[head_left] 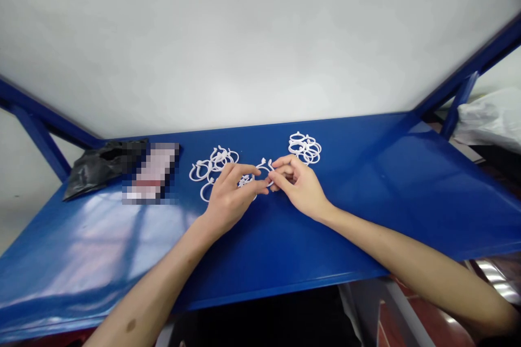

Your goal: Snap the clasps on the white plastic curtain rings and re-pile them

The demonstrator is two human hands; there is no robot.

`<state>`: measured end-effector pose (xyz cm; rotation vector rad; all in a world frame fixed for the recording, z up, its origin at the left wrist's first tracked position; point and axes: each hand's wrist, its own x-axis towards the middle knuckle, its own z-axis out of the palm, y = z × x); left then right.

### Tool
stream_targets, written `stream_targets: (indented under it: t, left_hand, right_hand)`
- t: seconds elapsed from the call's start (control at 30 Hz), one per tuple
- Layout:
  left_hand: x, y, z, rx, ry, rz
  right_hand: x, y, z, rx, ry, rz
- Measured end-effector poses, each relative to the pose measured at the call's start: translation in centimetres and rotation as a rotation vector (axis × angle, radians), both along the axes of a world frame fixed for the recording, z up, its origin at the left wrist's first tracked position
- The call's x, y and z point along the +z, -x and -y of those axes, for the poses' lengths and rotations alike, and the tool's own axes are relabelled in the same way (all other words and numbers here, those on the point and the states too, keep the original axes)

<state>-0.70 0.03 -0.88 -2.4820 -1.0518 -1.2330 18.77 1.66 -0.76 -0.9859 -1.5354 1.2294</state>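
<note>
Both my hands meet over the middle of a blue shelf (366, 211). My left hand (230, 197) and my right hand (297, 184) pinch the same white plastic ring (264, 166) between their fingertips, just above the shelf surface. A loose heap of several white rings (211, 169) lies right behind my left hand. A second, tidier heap of white rings (304, 148) lies behind my right hand. Part of the held ring is hidden by my fingers.
A crumpled black plastic bag (101, 168) lies at the shelf's far left, with a blurred-out flat object (152, 173) beside it. A white wall stands behind. Blue frame struts (459, 100) rise at both ends. A white bag (492, 119) sits at the right.
</note>
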Motion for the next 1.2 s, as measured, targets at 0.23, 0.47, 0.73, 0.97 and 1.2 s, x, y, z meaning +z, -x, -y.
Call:
stream_targets:
  t: [0.23,0.47,0.73,0.97,1.2]
  left_hand:
    - [0.6,-0.3,0.2,0.141,0.288,0.193]
    - [0.8,-0.5,0.3,0.008,0.450,0.197]
    - [0.5,-1.3,1.2,0.045,0.247,0.175]
    - [-0.8,-1.8,0.7,0.258,0.250,-0.139]
    - [-2.3,-1.3,0.1,0.281,0.267,-0.290]
  right_hand:
    - [-0.1,-0.4,-0.1,-0.087,-0.322,0.130]
    - [-0.4,-1.0,-0.1,0.012,-0.783,0.269]
    - [-0.2,-1.4,0.6,0.044,-0.965,0.386]
    - [0.1,-3.0,-2.7,-0.093,-0.865,0.687]
    - [0.0,-7.0,-6.1,-0.422,-0.689,0.838]
